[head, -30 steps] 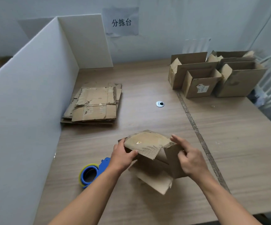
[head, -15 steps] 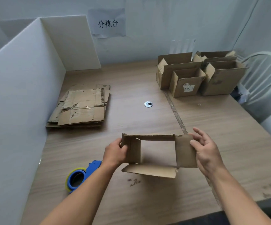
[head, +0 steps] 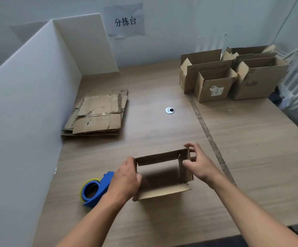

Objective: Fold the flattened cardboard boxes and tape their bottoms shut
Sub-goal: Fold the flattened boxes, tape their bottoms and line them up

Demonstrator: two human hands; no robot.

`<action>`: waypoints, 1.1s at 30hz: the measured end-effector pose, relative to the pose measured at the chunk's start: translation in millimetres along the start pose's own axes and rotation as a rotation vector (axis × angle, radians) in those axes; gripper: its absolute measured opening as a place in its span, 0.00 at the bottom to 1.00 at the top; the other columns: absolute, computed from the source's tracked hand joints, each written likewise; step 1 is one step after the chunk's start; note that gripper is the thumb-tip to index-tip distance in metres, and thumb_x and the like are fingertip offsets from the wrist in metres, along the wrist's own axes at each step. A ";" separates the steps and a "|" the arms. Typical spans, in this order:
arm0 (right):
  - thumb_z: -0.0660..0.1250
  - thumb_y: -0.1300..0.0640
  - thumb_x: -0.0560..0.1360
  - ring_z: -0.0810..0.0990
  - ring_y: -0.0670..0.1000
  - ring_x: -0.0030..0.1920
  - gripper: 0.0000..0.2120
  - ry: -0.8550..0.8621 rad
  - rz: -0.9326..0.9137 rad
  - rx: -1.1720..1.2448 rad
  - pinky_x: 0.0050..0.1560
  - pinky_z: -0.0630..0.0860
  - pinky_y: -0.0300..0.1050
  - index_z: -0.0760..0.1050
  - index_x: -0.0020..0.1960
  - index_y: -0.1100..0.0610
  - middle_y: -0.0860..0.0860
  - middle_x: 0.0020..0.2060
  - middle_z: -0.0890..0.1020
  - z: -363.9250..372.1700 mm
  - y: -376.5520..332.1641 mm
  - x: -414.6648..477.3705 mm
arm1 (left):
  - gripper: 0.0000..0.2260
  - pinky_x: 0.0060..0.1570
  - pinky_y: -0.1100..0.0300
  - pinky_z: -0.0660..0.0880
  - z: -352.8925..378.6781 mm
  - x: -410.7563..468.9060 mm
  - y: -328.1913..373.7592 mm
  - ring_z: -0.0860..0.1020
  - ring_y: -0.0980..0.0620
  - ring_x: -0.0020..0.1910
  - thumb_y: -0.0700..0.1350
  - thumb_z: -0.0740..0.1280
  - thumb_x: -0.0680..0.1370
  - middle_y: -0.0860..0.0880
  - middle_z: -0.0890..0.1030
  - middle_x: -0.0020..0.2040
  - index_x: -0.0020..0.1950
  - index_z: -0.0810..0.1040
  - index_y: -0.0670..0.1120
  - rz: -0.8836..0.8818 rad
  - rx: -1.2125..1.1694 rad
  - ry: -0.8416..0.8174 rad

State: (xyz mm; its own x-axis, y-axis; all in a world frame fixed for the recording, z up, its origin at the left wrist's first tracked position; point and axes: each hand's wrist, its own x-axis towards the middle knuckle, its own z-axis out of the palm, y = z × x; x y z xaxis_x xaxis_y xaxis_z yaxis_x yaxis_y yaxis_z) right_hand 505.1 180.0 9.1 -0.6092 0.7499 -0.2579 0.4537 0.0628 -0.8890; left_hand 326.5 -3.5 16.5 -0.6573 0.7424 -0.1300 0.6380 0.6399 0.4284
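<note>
— What is the biggest thing here?
— The table (head: 251,157). A white board (head: 19,122) stands along its left side.
— And at the back?
— Made boxes (head: 214,84) sit open at the far right. A flat stack (head: 98,116) lies at the far left, by the board.
— Where is the box (head: 159,158)?
— Near the front, in the middle, open like a tube. You can see the table through it.
— Who holds it?
— Both hands. The left hand (head: 125,180) has its fingers curled round the left wall. The right hand (head: 200,164) pinches the right wall, thumb in front, fingers behind.
— And the small things?
— The tape (head: 98,188) lies just left of the left hand. A ring (head: 169,110) sits mid-table.
</note>
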 end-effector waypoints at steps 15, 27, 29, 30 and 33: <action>0.65 0.47 0.79 0.77 0.54 0.56 0.10 -0.059 -0.063 -0.371 0.54 0.71 0.43 0.77 0.57 0.51 0.51 0.53 0.79 45.2 -3.4 39.5 | 0.18 0.67 0.57 0.68 10.2 1.0 -20.8 0.69 0.54 0.66 0.57 0.61 0.81 0.56 0.71 0.64 0.67 0.75 0.52 -0.009 -0.194 -0.074; 0.66 0.48 0.78 0.78 0.55 0.53 0.29 -0.102 0.097 -0.327 0.51 0.77 0.47 0.59 0.76 0.38 0.52 0.52 0.80 42.7 21.3 32.9 | 0.45 0.76 0.52 0.55 0.6 5.9 -46.2 0.46 0.53 0.77 0.73 0.68 0.67 0.57 0.51 0.78 0.79 0.58 0.57 0.255 0.167 -0.464; 0.66 0.48 0.78 0.78 0.58 0.55 0.33 -0.072 0.110 -0.368 0.58 0.75 0.51 0.54 0.77 0.38 0.55 0.53 0.81 48.5 23.0 34.7 | 0.53 0.76 0.52 0.54 -1.0 6.9 -45.5 0.44 0.52 0.77 0.78 0.65 0.61 0.56 0.49 0.78 0.80 0.56 0.56 0.293 0.220 -0.511; 0.66 0.48 0.78 0.78 0.58 0.56 0.35 -0.059 0.117 -0.364 0.58 0.75 0.51 0.51 0.78 0.39 0.55 0.53 0.81 50.1 22.8 36.3 | 0.54 0.76 0.52 0.54 -2.9 6.4 -46.4 0.44 0.52 0.77 0.79 0.62 0.59 0.56 0.49 0.79 0.80 0.56 0.56 0.317 0.257 -0.512; 0.67 0.50 0.77 0.78 0.57 0.56 0.42 -0.089 0.136 -0.296 0.57 0.73 0.48 0.42 0.79 0.36 0.54 0.56 0.78 49.0 21.6 39.6 | 0.47 0.75 0.55 0.60 -4.9 6.1 -51.1 0.57 0.53 0.75 0.80 0.56 0.63 0.54 0.61 0.76 0.77 0.63 0.57 0.297 0.111 -0.381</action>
State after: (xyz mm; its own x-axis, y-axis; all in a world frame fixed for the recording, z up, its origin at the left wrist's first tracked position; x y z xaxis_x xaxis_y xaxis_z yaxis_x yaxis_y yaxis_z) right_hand 458.9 178.8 -38.9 -0.5786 0.7051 -0.4099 0.6957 0.1644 -0.6992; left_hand 287.9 -32.6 -1.8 -0.2606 0.9024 -0.3431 0.8279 0.3917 0.4015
